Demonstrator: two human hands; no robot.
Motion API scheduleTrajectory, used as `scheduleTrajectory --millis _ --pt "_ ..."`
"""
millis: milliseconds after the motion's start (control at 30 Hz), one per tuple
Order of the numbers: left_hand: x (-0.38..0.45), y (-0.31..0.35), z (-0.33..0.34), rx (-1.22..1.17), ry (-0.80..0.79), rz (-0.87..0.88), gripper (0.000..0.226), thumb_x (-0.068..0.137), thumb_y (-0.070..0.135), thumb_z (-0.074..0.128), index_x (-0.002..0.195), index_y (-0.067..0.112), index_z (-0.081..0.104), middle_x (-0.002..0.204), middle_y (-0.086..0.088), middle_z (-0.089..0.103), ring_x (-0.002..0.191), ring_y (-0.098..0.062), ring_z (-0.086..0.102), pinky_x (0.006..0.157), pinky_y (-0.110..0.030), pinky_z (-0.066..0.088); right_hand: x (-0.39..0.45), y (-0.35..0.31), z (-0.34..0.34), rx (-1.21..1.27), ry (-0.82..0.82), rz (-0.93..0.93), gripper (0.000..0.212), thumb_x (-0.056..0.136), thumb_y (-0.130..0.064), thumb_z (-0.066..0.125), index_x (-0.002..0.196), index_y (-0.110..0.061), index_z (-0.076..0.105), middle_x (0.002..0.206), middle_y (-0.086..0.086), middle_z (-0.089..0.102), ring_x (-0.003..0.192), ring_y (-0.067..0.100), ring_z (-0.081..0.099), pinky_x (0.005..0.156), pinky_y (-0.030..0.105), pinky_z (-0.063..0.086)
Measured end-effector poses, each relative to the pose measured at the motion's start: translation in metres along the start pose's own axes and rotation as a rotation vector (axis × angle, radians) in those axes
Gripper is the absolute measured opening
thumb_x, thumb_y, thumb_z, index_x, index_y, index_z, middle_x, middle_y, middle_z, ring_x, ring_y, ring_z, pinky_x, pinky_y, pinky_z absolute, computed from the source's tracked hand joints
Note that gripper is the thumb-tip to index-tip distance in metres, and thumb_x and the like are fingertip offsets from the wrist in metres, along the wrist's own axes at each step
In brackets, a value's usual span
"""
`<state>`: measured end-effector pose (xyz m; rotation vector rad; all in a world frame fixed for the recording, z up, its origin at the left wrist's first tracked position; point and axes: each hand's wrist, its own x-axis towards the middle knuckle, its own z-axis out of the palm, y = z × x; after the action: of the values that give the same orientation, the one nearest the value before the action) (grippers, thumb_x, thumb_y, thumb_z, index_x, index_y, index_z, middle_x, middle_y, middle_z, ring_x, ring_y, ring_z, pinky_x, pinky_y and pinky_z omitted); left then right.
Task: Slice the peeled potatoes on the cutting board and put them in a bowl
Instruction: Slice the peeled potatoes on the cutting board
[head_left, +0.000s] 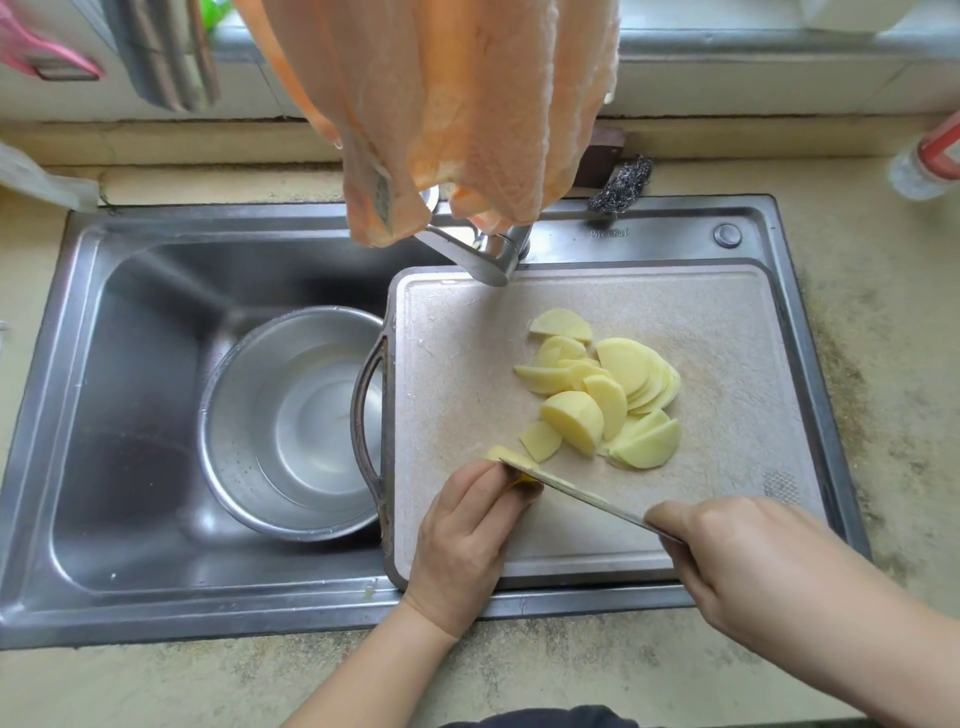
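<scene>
On the cutting board, which lies over the right part of the sink, I see a heap of potato slices a little right of the board's middle. Some slices are thin and lean on each other like fallen cards; some pieces at the front of the heap are thicker. Near the board's front left, my left hand rests with curled fingers on a small potato piece; only its far end shows past the fingertips. My right hand grips the knife at the handle end, and the handle itself is hidden inside the fist. The blade runs from the right hand up and left to the left hand's knuckles, edge down, and touches the potato piece beside the fingers. A bit of yellow shows under the blade next to the left fingers; I cannot tell what it is.

The bowl is of metal and stands in the sink's basin, just left of the board, partly under the board's handle. It holds no potato. An orange cloth hangs over the tap behind the board. A steel scourer lies on the sink's back rim, and the counter around the sink is stained.
</scene>
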<state>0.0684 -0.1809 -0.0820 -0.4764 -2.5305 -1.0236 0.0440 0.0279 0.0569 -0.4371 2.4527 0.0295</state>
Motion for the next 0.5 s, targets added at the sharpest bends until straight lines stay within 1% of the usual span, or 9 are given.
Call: scheduleTrajectory --millis 67,167,233,333,400,467,500 --pt "-0.001 -0.001 0.000 -0.001 -0.004 -0.003 0.015 0.090 0.006 0.061 0.099 0.002 0.073 0.117 -0.003 0.059 0.105 -0.022 0.056 0.094 -0.029 0.048 0.002 -0.001 0.001 -0.017 -0.007 0.007 0.006 0.087 -0.027 0.037 0.089 -0.024 0.042 0.061 -0.001 0.040 0.073 0.025 0.055 0.056 0.034 0.033" --pt "-0.001 -0.002 0.000 -0.004 -0.001 -0.001 0.015 0.089 0.005 0.062 0.099 0.003 0.073 0.115 -0.004 0.064 0.108 -0.022 0.056 0.095 -0.029 0.048 0.008 -0.005 0.004 -0.034 -0.016 0.002 0.004 0.087 -0.026 0.037 0.087 -0.022 0.039 0.058 -0.001 0.035 0.067 0.027 0.045 0.055 0.034 0.029" --pt "0.000 -0.001 0.000 0.007 -0.002 0.003 0.016 0.086 0.002 0.063 0.098 0.004 0.074 0.111 -0.007 0.068 0.109 -0.022 0.056 0.097 -0.029 0.047 0.015 -0.009 0.007 -0.028 -0.015 -0.015 0.003 0.087 -0.026 0.037 0.085 -0.023 0.038 0.058 -0.001 0.034 0.069 0.028 0.049 0.055 0.034 0.029" --pt "0.001 0.000 -0.001 0.015 0.010 0.004 0.018 0.089 0.003 0.059 0.099 0.004 0.074 0.106 -0.007 0.069 0.108 -0.022 0.055 0.096 -0.028 0.047 0.027 -0.012 0.009 0.010 -0.009 -0.025 0.007 0.088 -0.025 0.038 0.082 -0.022 0.038 0.058 -0.003 0.034 0.067 0.029 0.047 0.054 0.034 0.029" --pt "0.001 0.000 -0.001 0.012 0.007 0.004 0.019 0.090 0.004 0.056 0.100 0.005 0.073 0.106 -0.007 0.069 0.107 -0.022 0.055 0.095 -0.028 0.048 0.034 -0.014 0.009 0.046 0.008 -0.031 0.007 0.088 -0.023 0.039 0.081 -0.022 0.040 0.063 -0.001 0.045 0.070 0.030 0.051 0.054 0.034 0.031" --pt "-0.001 0.000 -0.001 0.003 -0.004 0.005 0.020 0.090 0.003 0.057 0.103 0.008 0.071 0.110 -0.005 0.066 0.107 -0.022 0.056 0.094 -0.029 0.049 0.041 -0.019 0.009 0.070 0.022 -0.034 0.006 0.087 -0.021 0.041 0.086 -0.022 0.047 0.076 0.004 0.060 0.077 0.032 0.057 0.055 0.034 0.033" --pt "-0.001 0.000 -0.002 0.001 -0.009 0.007 0.021 0.089 0.003 0.057 0.105 0.009 0.070 0.112 -0.003 0.063 0.106 -0.022 0.056 0.093 -0.029 0.049 0.044 -0.021 0.010 0.083 0.028 -0.033 0.010 0.087 -0.020 0.042 0.089 -0.022 0.051 0.082 0.006 0.063 0.081 0.033 0.059 0.056 0.033 0.033"
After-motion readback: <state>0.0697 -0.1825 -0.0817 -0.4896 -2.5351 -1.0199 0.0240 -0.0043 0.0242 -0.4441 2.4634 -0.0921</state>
